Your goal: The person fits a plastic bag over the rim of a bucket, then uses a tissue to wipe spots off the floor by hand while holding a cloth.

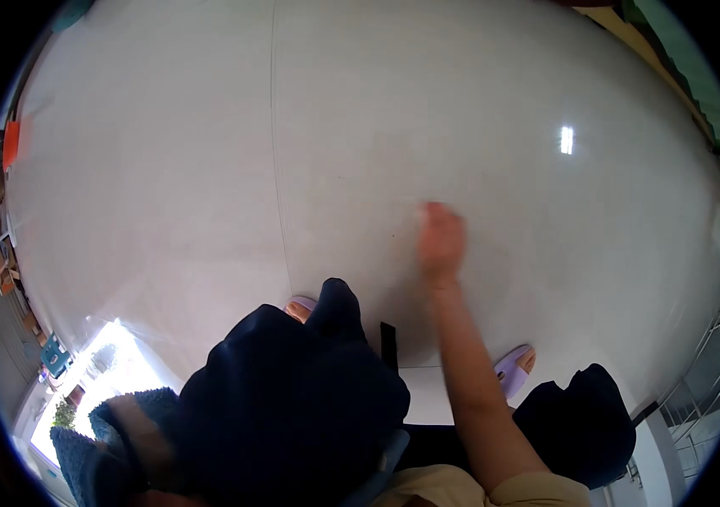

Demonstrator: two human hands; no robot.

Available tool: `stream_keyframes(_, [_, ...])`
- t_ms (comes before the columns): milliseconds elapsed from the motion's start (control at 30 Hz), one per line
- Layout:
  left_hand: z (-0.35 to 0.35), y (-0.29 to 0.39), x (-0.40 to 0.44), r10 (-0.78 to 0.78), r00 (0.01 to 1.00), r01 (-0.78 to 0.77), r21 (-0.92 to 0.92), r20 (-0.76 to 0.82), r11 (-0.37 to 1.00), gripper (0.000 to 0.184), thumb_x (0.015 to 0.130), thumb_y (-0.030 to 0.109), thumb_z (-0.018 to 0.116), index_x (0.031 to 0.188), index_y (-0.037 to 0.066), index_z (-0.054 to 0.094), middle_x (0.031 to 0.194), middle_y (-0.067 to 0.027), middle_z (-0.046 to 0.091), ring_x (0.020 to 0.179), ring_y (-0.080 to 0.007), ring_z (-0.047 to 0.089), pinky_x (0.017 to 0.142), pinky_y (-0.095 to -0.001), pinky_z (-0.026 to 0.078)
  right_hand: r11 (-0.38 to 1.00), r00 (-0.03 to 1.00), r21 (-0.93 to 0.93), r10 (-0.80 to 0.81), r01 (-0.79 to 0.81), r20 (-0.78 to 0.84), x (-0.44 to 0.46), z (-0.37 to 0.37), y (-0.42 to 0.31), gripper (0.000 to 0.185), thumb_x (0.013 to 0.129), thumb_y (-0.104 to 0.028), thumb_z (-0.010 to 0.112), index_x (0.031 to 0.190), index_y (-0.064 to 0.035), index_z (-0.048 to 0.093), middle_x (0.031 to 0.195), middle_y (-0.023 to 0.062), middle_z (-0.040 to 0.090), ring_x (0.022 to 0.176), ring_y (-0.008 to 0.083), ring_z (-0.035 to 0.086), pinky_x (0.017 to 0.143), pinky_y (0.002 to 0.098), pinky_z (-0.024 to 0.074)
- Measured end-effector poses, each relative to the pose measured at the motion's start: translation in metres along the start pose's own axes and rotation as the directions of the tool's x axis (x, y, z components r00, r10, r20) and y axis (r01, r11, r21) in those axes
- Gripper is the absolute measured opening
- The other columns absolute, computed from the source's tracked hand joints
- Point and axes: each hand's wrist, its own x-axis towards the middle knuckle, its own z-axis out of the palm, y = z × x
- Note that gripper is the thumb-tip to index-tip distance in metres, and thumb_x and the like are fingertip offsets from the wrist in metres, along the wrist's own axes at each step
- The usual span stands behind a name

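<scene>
My right hand (443, 245) is stretched forward over the pale floor (360, 152), blurred by motion. Its fingers look close together, but the blur hides their exact shape, and no object shows in it. Dark blue cloth (284, 397) bulges over the lower left middle, and more dark blue fabric (580, 422) lies at the lower right. A fuzzy blue cloth (153, 406) with a brown strip sits at the lower left. My left hand cannot be made out; a dim reddish patch at the bottom left edge is unclear.
Purple slippers (514, 372) are on my feet on the floor. A black strip (388, 345) stands beside the dark cloth. Metal rails (711, 346) line the right edge. At the left are an orange object (10, 145), cluttered shelves and a bright glare.
</scene>
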Motion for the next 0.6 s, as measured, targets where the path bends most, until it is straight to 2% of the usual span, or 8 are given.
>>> stream_keyframes(133, [0.004,-0.018,0.004,0.005,1.0,-0.005,0.0,0.028,1.0,0.032,0.086,0.015,0.052,0.055,0.011,0.046,0.052,-0.0011,0.044,0.041,-0.0101,0.04,0.038,-0.0229,0.03,0.839,0.841,-0.06,0.54,-0.541,-0.033,0.015,-0.048,0.049,0.022,0.083,-0.003,0.051,0.103,-0.0032,0.061,0.094,0.0121,0.058,0.086,0.0269,0.055,0.075,0.0337,0.0462])
stream_keyframes(200, [0.005,-0.027,0.002,0.019,1.0,-0.019,0.026,-0.005,0.999,0.03,0.085,0.015,0.055,0.056,0.01,0.049,0.051,-0.0021,0.046,0.04,-0.0104,0.04,0.039,-0.0231,0.03,0.701,0.823,0.514,0.568,-0.494,0.016,0.031,-0.018,0.01,0.022,0.085,-0.005,0.049,0.103,-0.0031,0.061,0.094,0.0126,0.059,0.088,0.0273,0.055,0.078,0.034,0.0456])
stream_keyframes(233, [0.006,-0.03,0.003,0.024,0.999,-0.023,0.043,-0.023,0.999,0.029,0.084,0.015,0.056,0.056,0.01,0.05,0.051,-0.0026,0.047,0.04,-0.0106,0.04,0.039,-0.0233,0.03,0.571,0.711,0.425,0.593,-0.702,0.378,0.05,-0.016,-0.025,0.02,0.085,-0.007,0.05,0.102,-0.0025,0.061,0.094,0.0118,0.06,0.089,0.0261,0.056,0.08,0.0344,0.0445])
stream_keyframes(267, [0.007,-0.034,0.004,0.014,1.0,-0.014,0.074,-0.005,0.997,0.029,0.084,0.015,0.056,0.056,0.01,0.05,0.051,-0.0025,0.047,0.04,-0.0105,0.04,0.039,-0.0232,0.03,0.793,0.977,0.581,0.21,-0.186,0.027,0.04,0.013,-0.048,0.018,0.084,-0.01,0.054,0.099,-0.0022,0.06,0.091,0.0103,0.061,0.088,0.026,0.056,0.081,0.0348,0.044])
stream_keyframes(300, [0.008,-0.035,0.003,0.004,1.0,-0.004,0.098,0.001,0.995,0.029,0.084,0.014,0.055,0.056,0.01,0.05,0.051,-0.0023,0.047,0.04,-0.0104,0.04,0.039,-0.0231,0.03,0.657,0.936,0.669,0.2,-0.347,0.289,0.046,0.029,-0.085,0.018,0.081,-0.01,0.056,0.098,-0.0024,0.059,0.096,0.0095,0.06,0.09,0.026,0.055,0.081,0.0349,0.0445])
stream_keyframes(367, [0.012,-0.035,-0.001,-0.01,1.0,0.008,0.146,0.016,0.989,0.029,0.084,0.014,0.055,0.056,0.011,0.049,0.051,-0.0021,0.047,0.04,-0.0102,0.04,0.039,-0.0229,0.03,0.84,0.964,0.542,-0.162,0.024,0.209,0.055,0.048,-0.123,0.02,0.08,-0.009,0.054,0.1,-0.0036,0.058,0.099,0.0095,0.058,0.091,0.0262,0.054,0.08,0.0355,0.0449])
stream_keyframes(533, [0.02,-0.028,-0.01,-0.015,0.999,0.002,0.266,0.047,0.964,0.029,0.084,0.013,0.053,0.055,0.011,0.048,0.051,-0.0015,0.046,0.04,-0.0097,0.04,0.039,-0.0226,0.03,0.833,0.919,0.402,0.292,-0.38,0.263,0.063,0.054,-0.06,0.017,0.082,-0.01,0.054,0.098,-0.0072,0.058,0.098,0.0073,0.057,0.087,0.0245,0.053,0.074,0.0355,0.0458])
stream_keyframes(600, [0.021,-0.025,-0.011,-0.014,0.998,-0.004,0.295,0.059,0.956,0.029,0.083,0.013,0.053,0.055,0.011,0.047,0.051,-0.0013,0.045,0.04,-0.0095,0.04,0.039,-0.0224,0.03,0.926,0.938,0.157,0.345,-0.344,0.025,0.052,0.033,-0.001,0.016,0.08,-0.005,0.056,0.095,-0.0077,0.06,0.092,0.0075,0.058,0.085,0.0254,0.054,0.073,0.0349,0.0465])
